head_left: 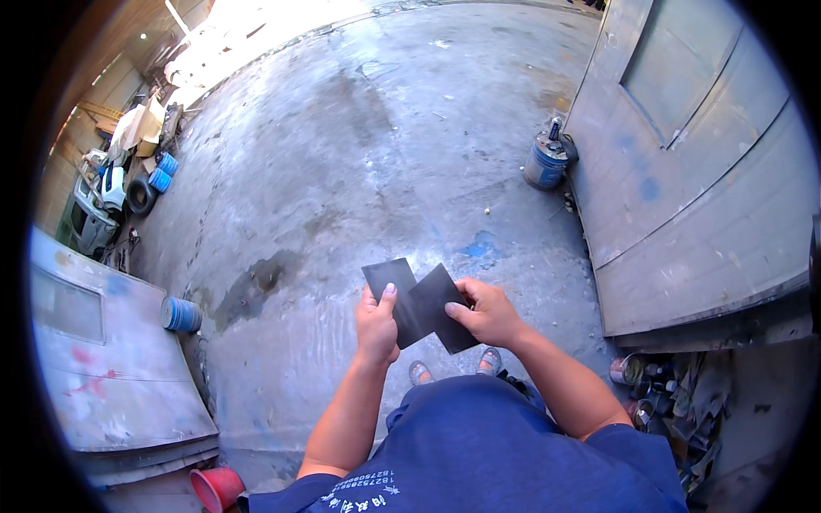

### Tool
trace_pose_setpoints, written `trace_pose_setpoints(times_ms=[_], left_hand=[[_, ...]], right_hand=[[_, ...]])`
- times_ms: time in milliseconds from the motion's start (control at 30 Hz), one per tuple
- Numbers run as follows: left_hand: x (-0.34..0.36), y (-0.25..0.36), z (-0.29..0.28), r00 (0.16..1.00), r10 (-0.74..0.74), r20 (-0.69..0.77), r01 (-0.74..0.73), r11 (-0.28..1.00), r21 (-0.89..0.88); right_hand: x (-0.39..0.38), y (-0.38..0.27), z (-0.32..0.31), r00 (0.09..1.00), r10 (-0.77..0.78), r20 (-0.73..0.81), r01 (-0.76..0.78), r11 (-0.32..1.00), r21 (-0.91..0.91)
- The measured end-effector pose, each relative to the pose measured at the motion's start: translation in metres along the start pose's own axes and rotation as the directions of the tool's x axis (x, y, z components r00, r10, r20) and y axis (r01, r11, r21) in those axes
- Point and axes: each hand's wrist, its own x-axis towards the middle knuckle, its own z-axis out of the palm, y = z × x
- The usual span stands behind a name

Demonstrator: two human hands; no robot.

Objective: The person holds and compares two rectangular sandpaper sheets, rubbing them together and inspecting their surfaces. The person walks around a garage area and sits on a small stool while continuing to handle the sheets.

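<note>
Left hand, right hand: fingers partly hidden behind dark sheets.

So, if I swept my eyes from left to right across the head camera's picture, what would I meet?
Black tyre → blue can → left hand gripping a dark sheet → right hand gripping a second dark sheet → blue drum → metal can.

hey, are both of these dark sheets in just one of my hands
No, your left hand grips the left sheet and your right hand grips the right sheet, which overlaps it.
</note>
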Motion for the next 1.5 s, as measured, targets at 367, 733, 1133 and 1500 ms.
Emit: trace_pose_setpoints(times_ms=[367,733,1133,1500], left_hand=[[-0.004,0.011,-0.017,0.995,0.029,0.091,-0.032,0.999,0.026],[0.011,-0.009,-0.034,0.968,0.046,0.246,-0.173,0.833,0.526],[0.000,-0.005,-0.003,0.912,-0.126,0.391,-0.198,0.699,0.687],[-0.008,0.012,-0.007,0.898,-0.128,0.420,-0.247,0.643,0.725]], right_hand=[[0.001,0.010,-0.027,0.990,0.105,-0.094,-0.058,0.910,0.410],[-0.014,0.010,-0.015,0.989,0.119,0.083,-0.121,0.993,0.014],[-0.018,0.018,-0.011,0.960,0.000,0.281,0.094,0.941,-0.324],[-0.010,0.015,-0.011,0.971,-0.127,0.201,0.177,0.951,-0.254]])
